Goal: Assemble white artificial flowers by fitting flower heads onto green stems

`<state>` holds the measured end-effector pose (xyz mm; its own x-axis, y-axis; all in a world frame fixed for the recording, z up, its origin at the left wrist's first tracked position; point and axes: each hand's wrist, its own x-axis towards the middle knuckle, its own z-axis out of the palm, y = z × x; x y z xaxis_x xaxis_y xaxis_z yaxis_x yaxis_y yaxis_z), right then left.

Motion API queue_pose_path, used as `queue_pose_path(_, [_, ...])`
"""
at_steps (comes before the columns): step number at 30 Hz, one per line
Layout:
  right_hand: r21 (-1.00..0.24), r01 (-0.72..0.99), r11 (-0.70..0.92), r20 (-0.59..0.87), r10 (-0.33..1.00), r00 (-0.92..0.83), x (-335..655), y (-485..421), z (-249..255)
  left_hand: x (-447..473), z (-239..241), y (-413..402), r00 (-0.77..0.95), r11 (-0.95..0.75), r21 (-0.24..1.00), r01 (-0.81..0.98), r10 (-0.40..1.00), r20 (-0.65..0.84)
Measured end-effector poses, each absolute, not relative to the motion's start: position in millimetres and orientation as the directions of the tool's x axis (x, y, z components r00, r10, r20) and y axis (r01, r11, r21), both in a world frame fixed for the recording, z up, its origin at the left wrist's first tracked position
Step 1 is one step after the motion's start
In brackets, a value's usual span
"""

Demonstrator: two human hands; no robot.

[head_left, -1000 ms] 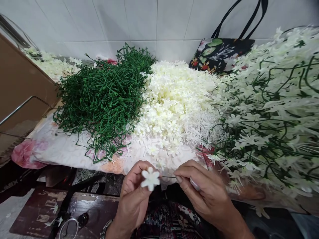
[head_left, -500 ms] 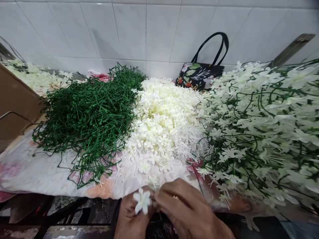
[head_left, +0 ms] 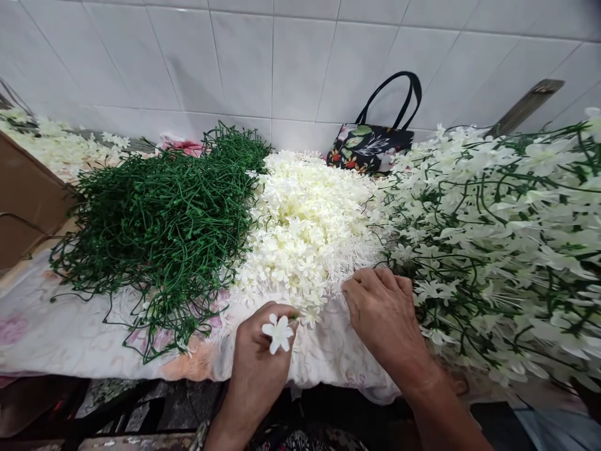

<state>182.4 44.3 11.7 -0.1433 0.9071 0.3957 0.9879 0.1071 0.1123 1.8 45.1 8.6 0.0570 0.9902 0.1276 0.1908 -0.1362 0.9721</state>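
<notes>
My left hand (head_left: 265, 351) is closed around an artificial flower (head_left: 278, 333), whose white petals face up above the fist. A bit of green stem shows at its fingertips. My right hand (head_left: 382, 313) lies at the near edge of a heap of thin white stamens (head_left: 354, 260), its fingers curled down into them. Its fingertips are hidden, so what they pinch cannot be made out. Just beyond both hands spreads a pile of loose white flower heads (head_left: 305, 219).
A tangled heap of green stems (head_left: 164, 213) lies on the left, beside a cardboard box (head_left: 30, 200). Finished-looking white flowers on stems (head_left: 498, 244) fill the right. A floral handbag (head_left: 370, 147) stands against the tiled wall (head_left: 300, 69). A patterned cloth (head_left: 75, 338) covers the surface.
My hands were together at the near edge and are now apart. The right hand has moved forward and right to the stamens; the left hand has risen slightly, keeping the flower.
</notes>
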Motion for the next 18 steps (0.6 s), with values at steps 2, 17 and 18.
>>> queue_pose_path(2, [0.100, 0.988, 0.121, 0.401, 0.904, -0.151, 183, 43, 10, 5, 9, 51, 0.131, -0.243, 0.920, 0.308, 0.968, 0.212])
queue_pose_path(17, [-0.348, 0.840, 0.416, 0.529, 0.827, -0.190, 181, 29, 8, 16, 2, 49, 0.368, -0.402, 0.364, 0.840, 0.916, 0.161])
queue_pose_path(18, [-0.355, 0.832, 0.427, 0.518, 0.830, -0.206, 179, 28, 8, 13, 1, 49, 0.345, -0.393, 0.403, 0.826, 0.920, 0.187])
